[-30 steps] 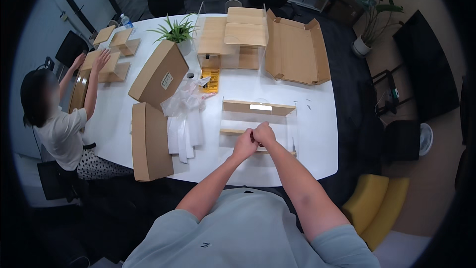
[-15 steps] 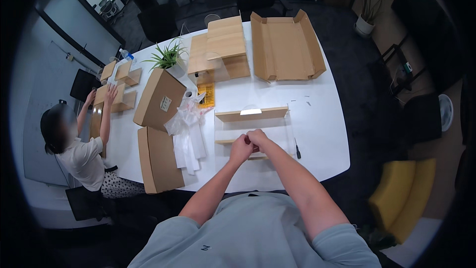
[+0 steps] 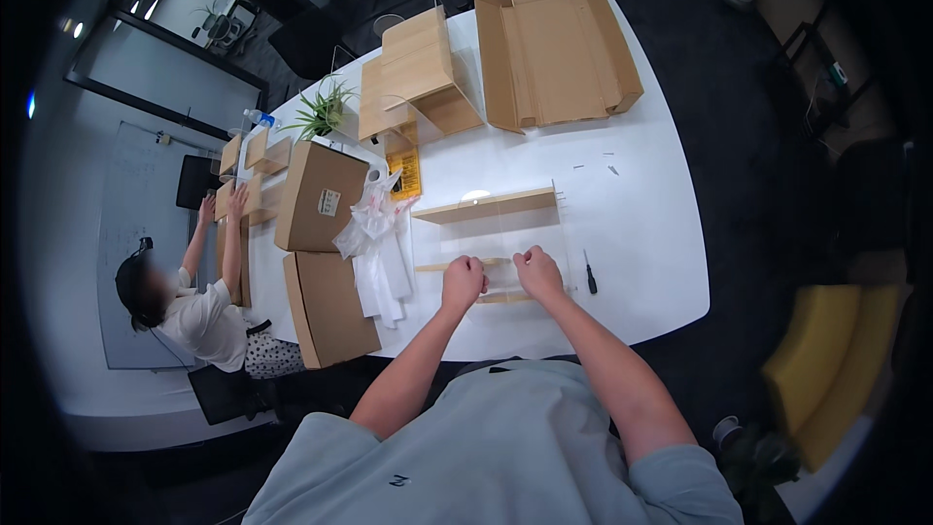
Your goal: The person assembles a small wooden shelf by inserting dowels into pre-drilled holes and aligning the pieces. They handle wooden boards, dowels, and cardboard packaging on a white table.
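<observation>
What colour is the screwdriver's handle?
The screwdriver's handle is black; it shows best in the head view.

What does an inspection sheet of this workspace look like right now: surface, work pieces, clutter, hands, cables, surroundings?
Surface: white curved-edge table.
Work pieces: pale-wood and clear-plastic frame before the person; black-handled screwdriver to its right; small thin metal pieces beyond.
Clutter: brown cardboard boxes and crumpled translucent plastic wrapping, left of the frame.
Hands: left hand and right hand apart over the frame, fingers curled; contents hidden.
Cables: nothing clear enough to trace.
Surroundings: co-worker in white top at left, handling wooden boards; mustard-yellow curved seat lower right.
</observation>
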The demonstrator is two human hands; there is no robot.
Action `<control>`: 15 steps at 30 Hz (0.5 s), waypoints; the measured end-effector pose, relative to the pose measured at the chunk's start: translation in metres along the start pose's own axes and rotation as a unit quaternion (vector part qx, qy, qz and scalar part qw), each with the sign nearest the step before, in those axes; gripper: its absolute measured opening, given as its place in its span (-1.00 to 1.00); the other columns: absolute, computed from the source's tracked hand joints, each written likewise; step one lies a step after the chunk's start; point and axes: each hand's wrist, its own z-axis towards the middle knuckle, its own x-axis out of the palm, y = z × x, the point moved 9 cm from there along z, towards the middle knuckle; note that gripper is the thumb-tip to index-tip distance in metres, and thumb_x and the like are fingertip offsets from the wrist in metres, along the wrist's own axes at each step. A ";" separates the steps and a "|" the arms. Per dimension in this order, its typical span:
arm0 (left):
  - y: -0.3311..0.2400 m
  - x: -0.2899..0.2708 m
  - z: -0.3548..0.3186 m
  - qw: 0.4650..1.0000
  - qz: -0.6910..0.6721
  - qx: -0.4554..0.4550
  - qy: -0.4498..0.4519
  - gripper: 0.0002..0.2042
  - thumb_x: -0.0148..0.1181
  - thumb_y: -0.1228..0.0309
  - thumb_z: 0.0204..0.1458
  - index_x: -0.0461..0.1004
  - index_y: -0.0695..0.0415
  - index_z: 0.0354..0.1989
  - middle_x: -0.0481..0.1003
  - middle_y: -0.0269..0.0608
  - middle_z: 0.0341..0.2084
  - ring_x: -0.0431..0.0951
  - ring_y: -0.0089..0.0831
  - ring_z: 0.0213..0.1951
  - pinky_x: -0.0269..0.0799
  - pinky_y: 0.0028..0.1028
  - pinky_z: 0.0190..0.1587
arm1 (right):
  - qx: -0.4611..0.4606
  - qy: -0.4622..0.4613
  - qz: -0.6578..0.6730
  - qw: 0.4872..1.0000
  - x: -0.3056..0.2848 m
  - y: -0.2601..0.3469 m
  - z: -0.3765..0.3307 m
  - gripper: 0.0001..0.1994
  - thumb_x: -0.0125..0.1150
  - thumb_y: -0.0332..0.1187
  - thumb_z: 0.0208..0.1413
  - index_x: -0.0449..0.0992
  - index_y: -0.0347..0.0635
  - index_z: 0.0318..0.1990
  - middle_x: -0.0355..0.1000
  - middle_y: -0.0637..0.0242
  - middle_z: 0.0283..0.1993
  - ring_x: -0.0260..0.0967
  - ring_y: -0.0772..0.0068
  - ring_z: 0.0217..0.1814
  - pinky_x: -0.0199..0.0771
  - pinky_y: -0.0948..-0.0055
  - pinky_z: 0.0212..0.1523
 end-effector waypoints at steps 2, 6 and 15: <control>0.004 -0.006 0.001 1.000 -0.002 -0.029 -0.008 -0.66 -0.16 0.32 0.28 0.44 0.31 -0.41 0.51 -0.13 -0.66 0.52 -0.41 -0.66 0.44 -0.37 -0.56 | -0.019 0.024 0.025 0.999 0.008 0.000 0.004 -0.56 0.13 -0.03 0.19 0.53 -0.33 -0.16 0.58 -0.08 -0.22 0.54 -0.09 -0.12 0.51 0.08 -0.04; 0.012 -0.009 -0.001 0.997 0.051 -0.052 -0.019 -0.64 -0.20 0.32 0.30 0.41 0.27 -0.46 0.49 -0.14 -0.66 0.48 -0.45 -0.68 0.41 -0.38 -0.58 | -0.068 0.066 0.061 0.994 0.036 0.014 0.016 -0.59 0.15 -0.07 0.19 0.54 -0.33 -0.15 0.57 -0.06 -0.23 0.53 -0.09 -0.14 0.50 0.08 -0.03; -0.004 0.001 -0.003 0.950 0.299 0.022 -0.091 -0.54 -0.15 0.19 0.32 0.57 0.34 -0.35 0.56 0.35 -0.37 0.57 0.32 -0.25 0.48 0.09 -0.12 | -0.122 0.022 0.078 0.989 0.046 0.023 0.027 -0.70 0.18 -0.14 0.16 0.60 -0.24 -0.24 0.51 -0.05 -0.20 0.46 -0.12 -0.07 0.48 0.06 0.02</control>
